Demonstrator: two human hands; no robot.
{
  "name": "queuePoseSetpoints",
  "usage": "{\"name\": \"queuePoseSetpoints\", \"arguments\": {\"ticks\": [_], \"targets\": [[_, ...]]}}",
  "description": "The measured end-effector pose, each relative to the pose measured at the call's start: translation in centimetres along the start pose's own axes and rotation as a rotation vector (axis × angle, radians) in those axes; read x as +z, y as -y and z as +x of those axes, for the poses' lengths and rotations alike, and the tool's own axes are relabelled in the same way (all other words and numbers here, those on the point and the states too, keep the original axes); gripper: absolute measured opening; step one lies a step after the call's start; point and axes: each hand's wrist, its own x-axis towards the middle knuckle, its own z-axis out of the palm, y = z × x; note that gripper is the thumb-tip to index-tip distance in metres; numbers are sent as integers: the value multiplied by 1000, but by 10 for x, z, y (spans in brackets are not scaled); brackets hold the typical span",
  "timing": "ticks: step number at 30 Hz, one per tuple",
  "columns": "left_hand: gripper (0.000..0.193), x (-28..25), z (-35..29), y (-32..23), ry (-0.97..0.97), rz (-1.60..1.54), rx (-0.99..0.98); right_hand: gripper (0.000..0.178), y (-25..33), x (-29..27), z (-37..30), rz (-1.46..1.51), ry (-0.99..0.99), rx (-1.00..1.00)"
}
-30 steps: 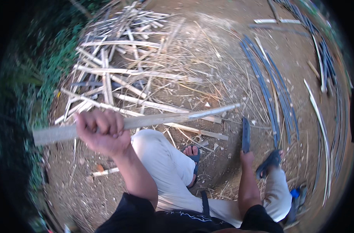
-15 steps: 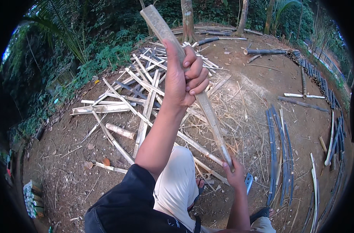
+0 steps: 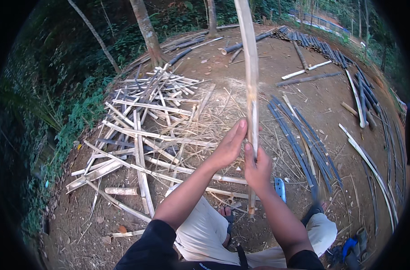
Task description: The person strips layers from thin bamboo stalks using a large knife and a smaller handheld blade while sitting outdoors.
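A long, pale split-bamboo slat (image 3: 251, 67) stands nearly upright in front of me, its top running past the upper edge of the head view. My left hand (image 3: 229, 146) closes on it from the left, thumb pointing up along it, the other fingers mostly hidden. Just below and to the right, my right hand (image 3: 259, 173) grips the same slat with its thumb pressed on the front. The slat's lower end shows beneath the hands, near my feet.
A heap of pale bamboo strips (image 3: 142, 130) lies on the left. Dark strips (image 3: 299, 144) lie on the right, with stacked bamboo poles (image 3: 313, 42) farther back. A light-blue flat piece with holes (image 3: 280, 190) is beside my right forearm. A tree trunk (image 3: 147, 33) stands beyond.
My left hand has come down from high on the slat to just above the right hand. The slat has swung from a leftward lean to nearly upright, and the view has turned right.
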Motion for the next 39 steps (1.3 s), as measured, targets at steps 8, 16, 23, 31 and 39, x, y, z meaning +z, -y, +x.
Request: {"name": "queuePoseSetpoints", "arguments": {"ticks": [8,16,23,31,39], "targets": [[42,-21,86,-88,-246,-66,197,46,-49,-23,21,-162,-110,-305],[37,-51,63,-171,-88,247,-133,60,-366,-166,-129,-919,207,827],[38,-18,-52,-80,57,-96,-926,71,-395,-149,-205,-1085,177,840],[39,36,-111,34,66,-310,-1089,48,-330,-144,-170,-875,-42,694],[38,38,-122,90,88,-409,-1037,48,-202,-121,-83,-596,-63,-61]]}}
